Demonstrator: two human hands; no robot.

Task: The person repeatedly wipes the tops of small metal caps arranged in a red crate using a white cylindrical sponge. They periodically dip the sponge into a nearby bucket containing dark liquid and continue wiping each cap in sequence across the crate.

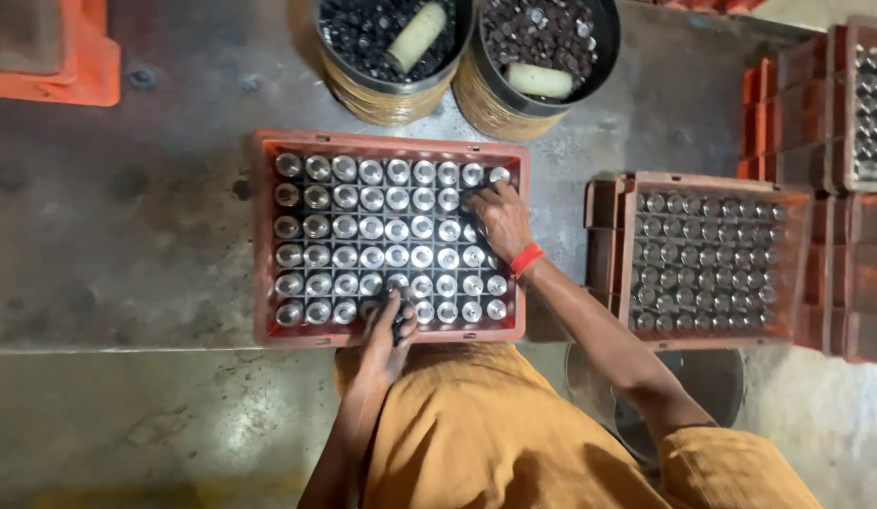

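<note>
Head view, looking straight down. Red crate (265, 236) flat on the grey floor (127, 207), packed with upright metal cylinders (370, 227) in neat rows, shiny tops up.

Left hand (389, 332) at the crate's near edge, about the middle of it, fingers (403, 327) curled over something dark between the near-row cylinders; cannot tell what it is or whether it is gripped. Right hand (499, 219) over the crate's far right corner, palm down, fingers (478, 199) bent and touching cylinder tops in the second row from the far edge; no firm hold visible, cannot tell how closed. Red band (526, 259) round the right wrist. Orange garment (476, 434) across the lap, just below the crate's near edge.

Second red crate (795, 269) of smaller cylinders just right of the first, a narrow gap of floor between. More red crates (815, 94) stacked at the right edge of the floor. Two round buckets (476, 104) side by side beyond the crate's far edge, each full of small dark parts with one pale roller (418, 36) lying on top. Orange block (80, 66) at the far left corner.
</note>
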